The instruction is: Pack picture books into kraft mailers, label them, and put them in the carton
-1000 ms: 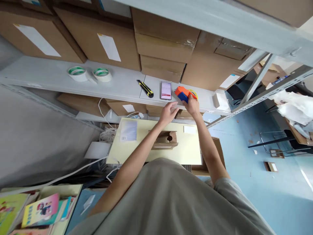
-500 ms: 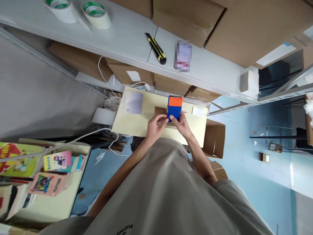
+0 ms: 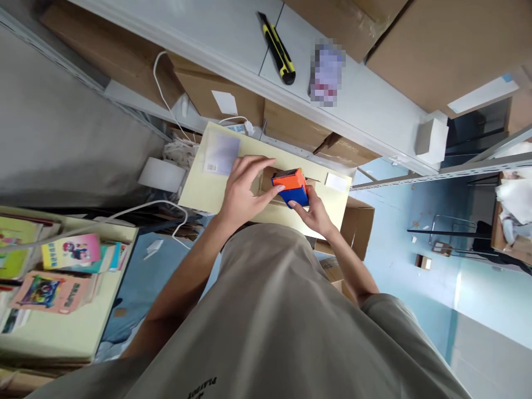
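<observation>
Beyond the fingertips, one yellow-and-black utility knife (image 3: 277, 50) and one blurred pale-violet rectangle (image 3: 327, 73) lie on a grey shelf (image 3: 366, 111); one small white box (image 3: 432, 139) stands farther right. Below the fingers, one brown cardboard box (image 3: 267, 180), partly hidden, sits on a pale-yellow tabletop (image 3: 198, 185). The right hand (image 3: 318, 215) grasps one tilted, blocky orange-and-blue plastic tool (image 3: 292, 188); the left hand (image 3: 241, 194) has spread fingers, thumb at its edge.

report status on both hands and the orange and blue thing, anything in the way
Right hand gripping orange-and-blue object, held tilted. Left hand open, fingers spread, thumb at the object's side. Cardboard carton behind it, partly hidden.
</observation>
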The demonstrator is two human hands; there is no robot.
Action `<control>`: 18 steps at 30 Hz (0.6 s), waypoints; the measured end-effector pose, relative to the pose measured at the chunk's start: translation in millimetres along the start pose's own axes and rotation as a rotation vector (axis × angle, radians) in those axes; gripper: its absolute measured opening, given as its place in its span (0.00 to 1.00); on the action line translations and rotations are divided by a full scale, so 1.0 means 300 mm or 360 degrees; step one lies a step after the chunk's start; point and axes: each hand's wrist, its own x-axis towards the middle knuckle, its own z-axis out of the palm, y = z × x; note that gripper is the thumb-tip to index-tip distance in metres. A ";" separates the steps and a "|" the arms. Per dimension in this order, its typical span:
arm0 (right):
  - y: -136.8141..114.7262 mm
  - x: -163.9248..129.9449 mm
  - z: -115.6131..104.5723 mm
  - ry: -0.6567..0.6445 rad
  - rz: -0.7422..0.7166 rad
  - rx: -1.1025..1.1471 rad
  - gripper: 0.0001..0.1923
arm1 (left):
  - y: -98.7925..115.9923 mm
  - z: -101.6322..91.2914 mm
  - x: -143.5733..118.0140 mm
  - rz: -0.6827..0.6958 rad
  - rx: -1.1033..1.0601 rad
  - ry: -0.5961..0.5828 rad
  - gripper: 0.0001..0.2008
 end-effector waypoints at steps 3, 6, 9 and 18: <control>-0.009 -0.017 -0.017 0.0026 -0.0031 -0.0096 0.32 | 0.037 -0.016 0.003 0.0110 0.0094 -0.0027 0.26; -0.017 -0.022 -0.025 0.0059 -0.0070 -0.0148 0.34 | 0.061 -0.020 -0.010 0.0138 0.0132 -0.0038 0.22; -0.023 -0.024 -0.029 0.0071 -0.0090 -0.0197 0.35 | 0.072 -0.023 -0.020 0.0167 0.0155 -0.0069 0.19; -0.030 -0.034 -0.058 -0.0061 -0.0100 -0.0293 0.36 | 0.043 -0.058 -0.001 0.0041 -0.0114 -0.0270 0.23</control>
